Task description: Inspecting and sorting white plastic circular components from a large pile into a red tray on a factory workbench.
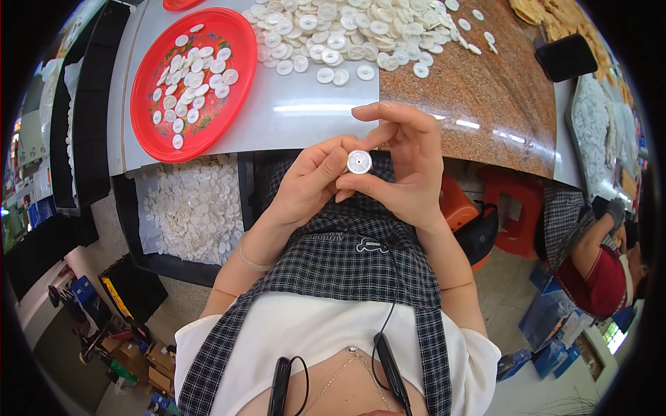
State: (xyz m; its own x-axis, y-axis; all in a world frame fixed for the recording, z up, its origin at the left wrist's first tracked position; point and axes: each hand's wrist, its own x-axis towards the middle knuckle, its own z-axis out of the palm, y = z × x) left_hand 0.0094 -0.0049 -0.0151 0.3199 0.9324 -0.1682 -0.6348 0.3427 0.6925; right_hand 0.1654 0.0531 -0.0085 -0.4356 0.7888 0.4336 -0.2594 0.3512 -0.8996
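A small white toothed plastic gear [359, 162] with a hole in its centre is held up in front of my apron, near the table's front edge. My left hand [310, 179] pinches its left side between thumb and bent fingers. From the right, my right hand [415, 163] steadies the gear, thumb along its lower edge and a finger reaching behind it. The index finger of that hand arches up, off the gear. Beyond my hands, a heap of similar white gears [333, 31] covers the back of the table.
A red round tray [243, 52] with scattered white gears stands at the left on the grey tabletop [305, 114]. Below it sits a black bin [125, 215] full of white pieces. A phone-like black object [565, 57] lies at the right; a co-worker [596, 267] sits beyond the red stool [517, 208].
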